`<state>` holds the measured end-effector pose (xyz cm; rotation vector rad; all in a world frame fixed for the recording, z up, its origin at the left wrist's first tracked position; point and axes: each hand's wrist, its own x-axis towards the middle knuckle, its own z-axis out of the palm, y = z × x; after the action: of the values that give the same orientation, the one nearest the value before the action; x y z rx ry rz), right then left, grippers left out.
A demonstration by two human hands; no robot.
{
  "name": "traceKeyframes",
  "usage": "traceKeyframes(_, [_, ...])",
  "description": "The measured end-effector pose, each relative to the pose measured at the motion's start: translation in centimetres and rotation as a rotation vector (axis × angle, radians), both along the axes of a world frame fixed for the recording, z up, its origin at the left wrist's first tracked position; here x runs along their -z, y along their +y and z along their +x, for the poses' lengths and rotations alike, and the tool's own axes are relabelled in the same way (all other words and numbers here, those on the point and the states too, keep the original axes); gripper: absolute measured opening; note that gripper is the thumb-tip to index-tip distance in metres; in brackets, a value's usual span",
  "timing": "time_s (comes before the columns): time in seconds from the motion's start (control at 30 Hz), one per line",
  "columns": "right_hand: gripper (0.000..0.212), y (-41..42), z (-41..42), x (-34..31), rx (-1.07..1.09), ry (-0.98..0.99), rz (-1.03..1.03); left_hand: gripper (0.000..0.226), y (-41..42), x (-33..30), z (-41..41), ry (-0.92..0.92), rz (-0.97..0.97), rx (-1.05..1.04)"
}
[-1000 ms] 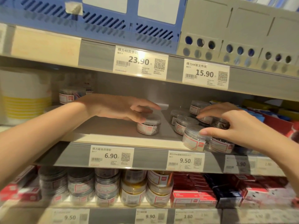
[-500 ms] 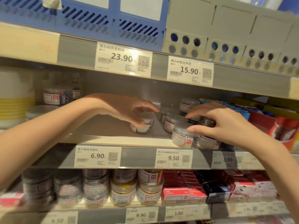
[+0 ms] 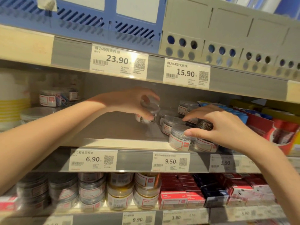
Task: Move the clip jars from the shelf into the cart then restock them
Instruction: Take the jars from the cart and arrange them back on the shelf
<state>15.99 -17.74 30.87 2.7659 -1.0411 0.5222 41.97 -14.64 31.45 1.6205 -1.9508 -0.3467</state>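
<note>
Two bare hands reach into the middle shelf (image 3: 113,132) of a stationery display. The left hand (image 3: 129,103) has its fingers and thumb curled round a small clear clip jar (image 3: 148,113), fingers over the lid and thumb against the labelled side; the jar looks raised a little above the shelf board, tilted, and blurred. The right hand (image 3: 222,127) is spread over a cluster of like jars (image 3: 172,122) at the right of the same shelf: its thumb presses the lid edge of the front jar (image 3: 180,140), which stands at the shelf's front lip, and its fingers curve over the jars just behind, one with a dark filling (image 3: 204,125). Whether that grip has closed on any single jar, I cannot tell.

Further left on this shelf stands a jar of coloured clips (image 3: 52,99), well apart from both hands. Price tags (image 3: 93,159) line the shelf edges, reading 6.90 and 9.50 below the hands. On the shelf beneath are stacked jars (image 3: 120,190) and red boxes (image 3: 180,198). Above sit a blue crate (image 3: 90,18) and grey file boxes (image 3: 227,30).
</note>
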Motion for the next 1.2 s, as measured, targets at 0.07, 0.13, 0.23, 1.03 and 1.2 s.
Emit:
traceKeyframes(0.07, [0.066,-0.1,0.0,0.1,-0.001,-0.008,0.008,0.047,-1.2,-0.7,-0.5,0.092,-0.031,-0.001])
traceKeyframes(0.13, [0.068,-0.2,-0.1,0.1,-0.003,-0.016,0.025,0.044,-2.6,-1.1,-1.1,0.203,0.002,0.018])
traceKeyframes(0.23, [0.073,-0.4,-0.2,-0.1,-0.014,-0.037,0.06,0.048,-4.5,-1.2,-2.1,0.213,0.007,0.011])
traceKeyframes(1.03, [0.076,-2.4,-2.5,0.7,-0.05,-0.137,0.098,0.045,-8.9,0.5,-3.1,0.299,0.144,0.033])
traceKeyframes(1.2, [0.075,-2.6,-2.5,0.9,-0.074,-0.157,0.076,0.045,-8.9,0.7,-3.0,0.257,0.117,0.006])
